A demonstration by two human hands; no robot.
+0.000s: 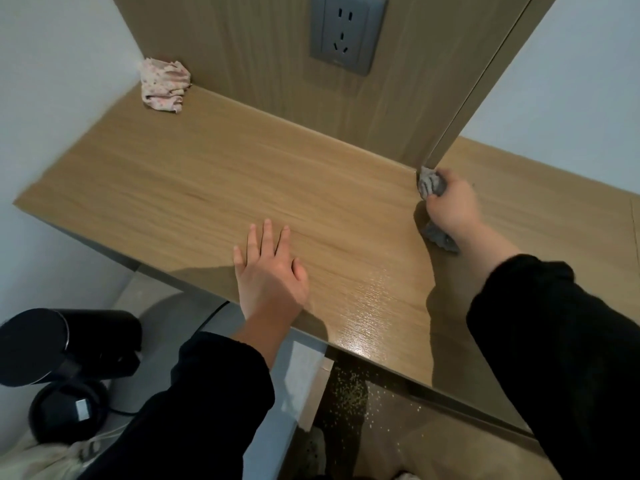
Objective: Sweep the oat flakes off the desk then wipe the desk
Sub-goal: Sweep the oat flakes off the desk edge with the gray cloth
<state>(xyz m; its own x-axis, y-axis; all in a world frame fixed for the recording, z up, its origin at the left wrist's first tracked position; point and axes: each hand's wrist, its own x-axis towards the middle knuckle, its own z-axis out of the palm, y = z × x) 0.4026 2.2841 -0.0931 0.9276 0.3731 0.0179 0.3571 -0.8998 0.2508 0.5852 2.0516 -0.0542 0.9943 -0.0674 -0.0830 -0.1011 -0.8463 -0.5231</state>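
Note:
My right hand grips a bunched grey cloth and presses it on the wooden desk, at the foot of the upright panel's edge. My left hand lies flat on the desk near its front edge, fingers straight and spread. Oat flakes are scattered on the floor below the desk's front edge. No flakes show on the desk top. A damp sheen marks the desk between my two arms.
A crumpled pink-patterned cloth sits in the back left corner of the desk. A grey wall socket is set in the back panel. A black appliance with a round base stands on the floor at the lower left.

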